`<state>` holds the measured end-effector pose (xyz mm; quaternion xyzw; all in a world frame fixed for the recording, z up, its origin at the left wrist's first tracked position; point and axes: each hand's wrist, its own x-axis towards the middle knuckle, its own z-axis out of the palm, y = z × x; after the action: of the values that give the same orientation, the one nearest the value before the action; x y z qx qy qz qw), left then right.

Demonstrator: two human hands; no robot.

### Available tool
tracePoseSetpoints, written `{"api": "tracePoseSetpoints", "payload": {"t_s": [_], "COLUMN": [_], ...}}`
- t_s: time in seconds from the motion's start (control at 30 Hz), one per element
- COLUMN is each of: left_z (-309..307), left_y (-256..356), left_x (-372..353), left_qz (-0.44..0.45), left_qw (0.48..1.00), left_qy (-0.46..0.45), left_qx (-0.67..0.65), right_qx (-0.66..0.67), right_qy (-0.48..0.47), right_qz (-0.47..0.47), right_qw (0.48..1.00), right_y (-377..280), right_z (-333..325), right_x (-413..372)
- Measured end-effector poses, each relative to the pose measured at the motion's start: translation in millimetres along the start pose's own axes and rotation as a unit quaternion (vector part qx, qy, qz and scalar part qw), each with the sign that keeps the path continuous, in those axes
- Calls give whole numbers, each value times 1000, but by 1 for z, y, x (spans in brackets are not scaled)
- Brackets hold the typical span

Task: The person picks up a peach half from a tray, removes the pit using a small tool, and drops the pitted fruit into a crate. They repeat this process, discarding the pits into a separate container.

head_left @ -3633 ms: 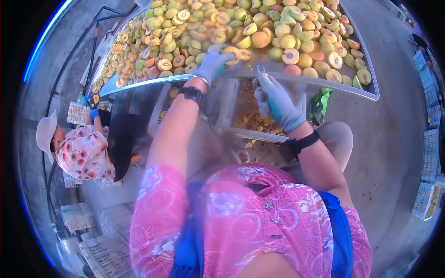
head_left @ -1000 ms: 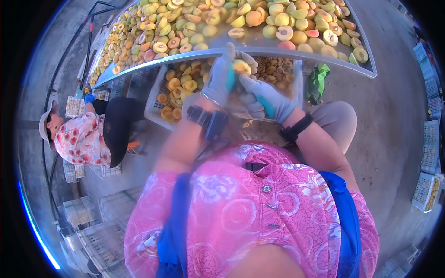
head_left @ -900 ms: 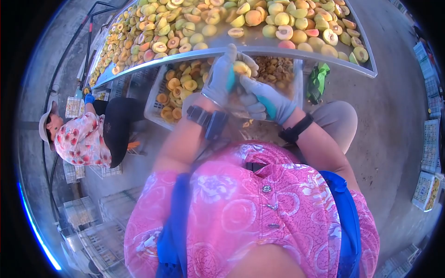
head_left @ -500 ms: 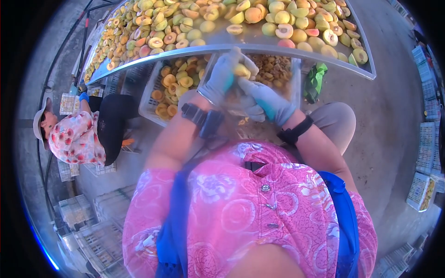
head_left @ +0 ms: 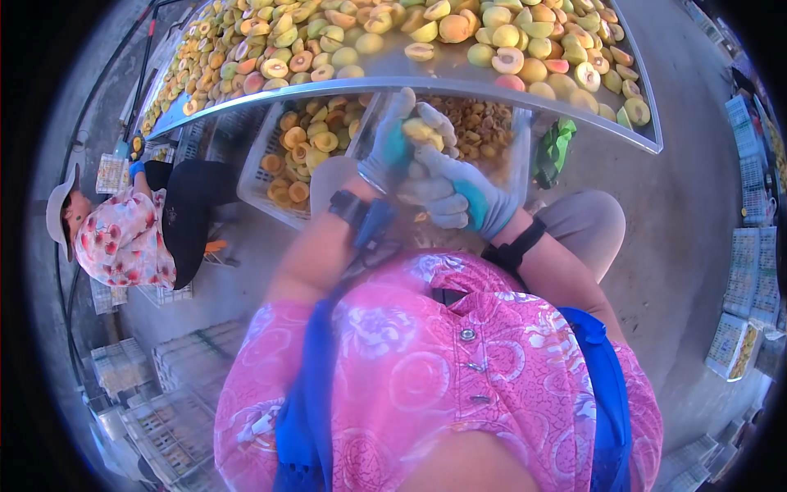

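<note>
My left hand (head_left: 402, 143), in a grey and teal glove, is closed on a yellow fruit piece (head_left: 425, 134) below the tray's metal edge. Close beside it on the right, my right hand (head_left: 463, 187), gloved the same way, has its fingers curled just under the fruit; what they hold, if anything, is hidden. Halved and whole yellow-green fruit (head_left: 500, 37) lies on the metal tray (head_left: 459, 88) above. Under the tray edge, one crate (head_left: 254, 176) holds fruit halves (head_left: 307, 148), and another crate (head_left: 521, 148) behind my hands holds small brown pieces (head_left: 484, 123).
A co-worker (head_left: 123, 238) in a cap and blue glove sits at the left. A green bag (head_left: 557, 152) lies right of the crates. Stacked crates (head_left: 164, 426) stand at the lower left, more crates (head_left: 742, 271) along the right. My knees flank the crates.
Both hands stay together at the fruit; my right hand's fingers have shifted, and more of the yellow fruit shows. The whole view has shifted slightly, with the co-worker now further left.
</note>
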<state>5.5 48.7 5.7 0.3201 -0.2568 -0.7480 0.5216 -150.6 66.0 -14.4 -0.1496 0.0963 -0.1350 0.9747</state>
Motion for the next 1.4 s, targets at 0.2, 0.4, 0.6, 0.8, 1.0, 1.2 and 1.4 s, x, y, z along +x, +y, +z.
{"api": "tracePoseSetpoints", "payload": {"t_s": [0.2, 0.4, 0.6, 0.8, 1.0, 1.2, 1.4], "left_z": [-26, -57, -138, -85, -44, -59, -33], "left_y": [-21, -12, 67, 81, 75, 64, 53], "left_x": [19, 25, 16, 64, 144, 156, 116], "left_qz": [13, 89, 302, 263, 111, 142, 132], "left_qw": [967, 968, 855, 668, 601, 560, 957], "left_qy": [-89, -55, 317, 288, 224, 191, 96], "left_qx": [-237, -226, 279, 633, 759, 794, 241], "right_qx": [126, 222, 223, 104, 19, -38, -140], "right_qy": [-97, -229, -17, 117, 195, 232, 279], "right_qz": [19, -32, -118, -132, -149, -184, -255], "right_qw": [987, 947, 967, 979, 969, 955, 915], "right_y": [4, -8, -5, -12, -20, -28, -36], "right_z": [-2, -10, -60, -38, -23, -16, -7], "right_x": [10, 17, 25, 25, 19, 11, 9]}}
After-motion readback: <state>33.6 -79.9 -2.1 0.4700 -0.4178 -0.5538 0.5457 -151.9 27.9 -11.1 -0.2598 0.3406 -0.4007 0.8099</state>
